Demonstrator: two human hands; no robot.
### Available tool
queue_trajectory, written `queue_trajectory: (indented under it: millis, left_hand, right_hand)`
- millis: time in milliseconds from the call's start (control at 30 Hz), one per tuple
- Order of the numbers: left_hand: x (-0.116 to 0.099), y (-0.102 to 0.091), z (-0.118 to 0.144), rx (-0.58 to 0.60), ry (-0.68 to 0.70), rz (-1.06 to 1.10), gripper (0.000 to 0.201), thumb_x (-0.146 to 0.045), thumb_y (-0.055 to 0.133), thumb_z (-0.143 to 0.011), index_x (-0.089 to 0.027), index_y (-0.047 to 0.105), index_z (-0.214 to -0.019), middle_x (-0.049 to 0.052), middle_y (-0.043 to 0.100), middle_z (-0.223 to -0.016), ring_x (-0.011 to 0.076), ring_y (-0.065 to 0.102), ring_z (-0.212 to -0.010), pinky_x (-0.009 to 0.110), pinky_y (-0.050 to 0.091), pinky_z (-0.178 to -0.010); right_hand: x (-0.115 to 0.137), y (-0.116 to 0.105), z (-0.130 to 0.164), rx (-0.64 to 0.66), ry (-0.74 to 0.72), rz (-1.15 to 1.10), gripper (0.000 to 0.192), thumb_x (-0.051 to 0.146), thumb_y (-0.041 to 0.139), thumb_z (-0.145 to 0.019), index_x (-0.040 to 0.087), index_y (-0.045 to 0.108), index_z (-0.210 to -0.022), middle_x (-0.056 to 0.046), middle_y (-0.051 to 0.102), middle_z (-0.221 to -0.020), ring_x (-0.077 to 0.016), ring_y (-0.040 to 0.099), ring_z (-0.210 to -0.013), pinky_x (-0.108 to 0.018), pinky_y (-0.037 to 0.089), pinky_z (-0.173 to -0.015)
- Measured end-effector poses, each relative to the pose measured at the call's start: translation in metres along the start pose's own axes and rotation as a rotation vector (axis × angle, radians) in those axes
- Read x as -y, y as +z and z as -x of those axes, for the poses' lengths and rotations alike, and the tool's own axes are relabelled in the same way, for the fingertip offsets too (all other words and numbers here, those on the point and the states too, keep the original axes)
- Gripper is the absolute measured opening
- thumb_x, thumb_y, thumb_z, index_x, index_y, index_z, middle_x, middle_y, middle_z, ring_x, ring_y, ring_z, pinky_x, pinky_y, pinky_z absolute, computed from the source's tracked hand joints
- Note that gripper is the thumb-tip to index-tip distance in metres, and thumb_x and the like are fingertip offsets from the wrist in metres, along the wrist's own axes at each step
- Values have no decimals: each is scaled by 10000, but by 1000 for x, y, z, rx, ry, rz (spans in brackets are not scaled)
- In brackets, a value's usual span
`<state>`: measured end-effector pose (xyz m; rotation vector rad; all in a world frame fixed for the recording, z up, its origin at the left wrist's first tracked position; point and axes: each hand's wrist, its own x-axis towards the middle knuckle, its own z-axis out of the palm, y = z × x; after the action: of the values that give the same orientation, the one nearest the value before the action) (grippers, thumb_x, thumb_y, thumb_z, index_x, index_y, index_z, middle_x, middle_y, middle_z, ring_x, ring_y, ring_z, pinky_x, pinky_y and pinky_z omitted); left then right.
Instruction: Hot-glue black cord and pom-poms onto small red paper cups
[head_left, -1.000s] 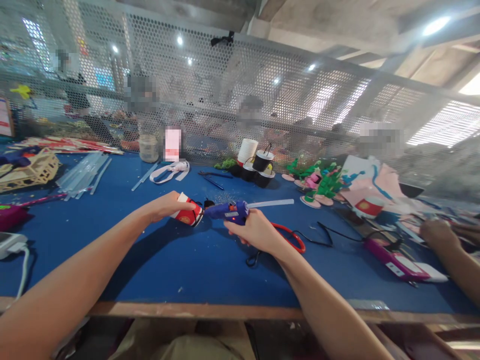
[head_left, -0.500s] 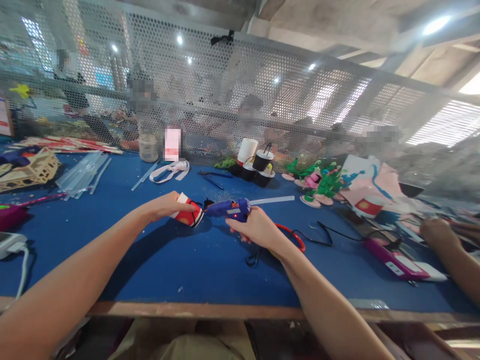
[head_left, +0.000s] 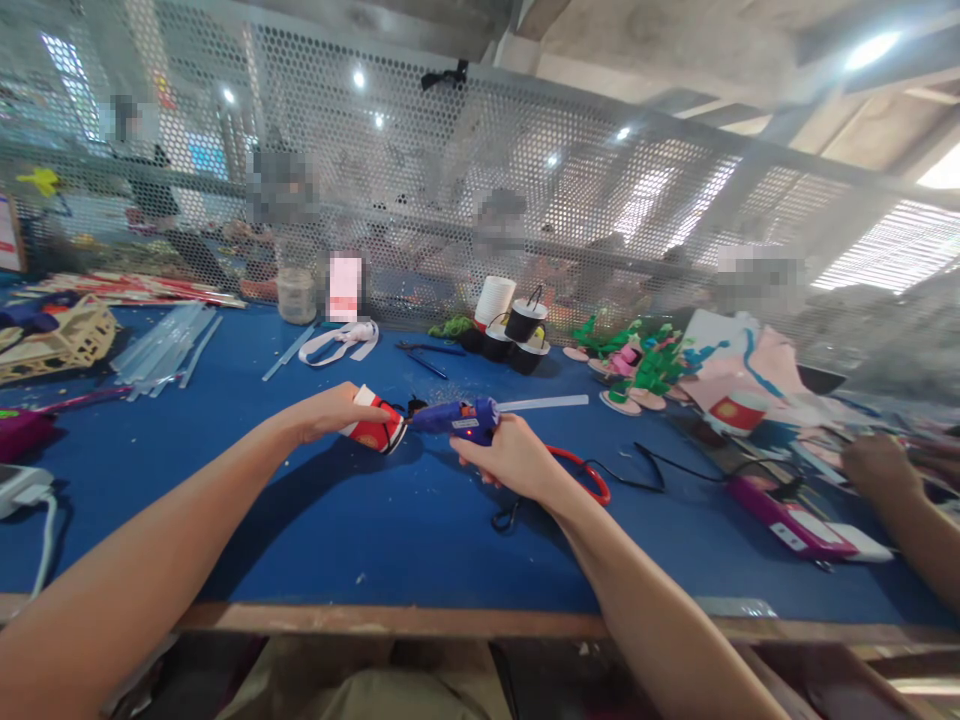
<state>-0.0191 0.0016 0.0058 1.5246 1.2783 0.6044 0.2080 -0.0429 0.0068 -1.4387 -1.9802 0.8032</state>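
The paper cup [head_left: 373,428] is red with white toward its upper left end, has a yellowish round mark on its side, and shows thin black lines across the red and near its right end. It is tipped over on its side, at or just above the blue table [head_left: 360,540], in front of me and a little left of the middle. The glue gun [head_left: 456,420] is blue-purple with a small lit red light [head_left: 469,433], and a pale glue stick [head_left: 544,403] pokes out of its back. Its nozzle points left, right by the cup's right end; I can't tell whether they touch.

My left hand [head_left: 335,408] is closed around the cup, thumb along the near side, the other fingers mostly hidden. My left arm slants up from the lower left. My right hand [head_left: 517,460] is wrapped around the gun's handle, forearm slanting in from the lower right.
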Motion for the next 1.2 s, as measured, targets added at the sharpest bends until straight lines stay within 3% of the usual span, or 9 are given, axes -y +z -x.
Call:
queue_trajectory:
  millis: [267,433,600,833,1200]
  left_hand:
    - [1,0,0,-3,-2,26,217,-336,680,-547,-146,580,-514,-18,577,-487,113,483,-477,220,317,-492]
    - [-1,0,1,3,-8,15,248,-351,691,-532,-136,567,-529,-30,563,-481,111,479,-486,227,323,-510]
    - [1,0,-1,0,-12,22,237,-350,674,-550,-140,564,-541,-27,572,-492,114,489,-492,231,330,-514]
    - [4,-1,-2,12,-13,52,218,-329,668,-552,-139,562,-555,-32,574,-491,113,500,-494,230,342,-527]
    - [1,0,0,-8,-5,67,230,-325,672,-534,-147,527,-511,-43,539,-453,101,459,-460,225,311,-494]
  right_hand:
    - [1,-1,0,24,6,-9,210,287,506,-690,149,510,-532,-13,582,-503,-55,454,-317,-164,391,-346]
    - [1,0,0,-7,22,23,226,293,510,-683,156,505,-504,16,506,-399,-69,449,-308,-172,391,-351]
    - [1,0,1,10,22,34,214,296,513,-679,154,515,-518,-8,570,-468,-68,461,-319,-181,401,-374]
    - [6,-1,4,26,38,89,220,302,509,-679,157,538,-517,28,461,-352,-87,453,-312,-188,385,-366]
    - [5,0,5,23,8,107,223,295,499,-687,161,518,-509,24,466,-365,-88,453,-318,-189,383,-377]
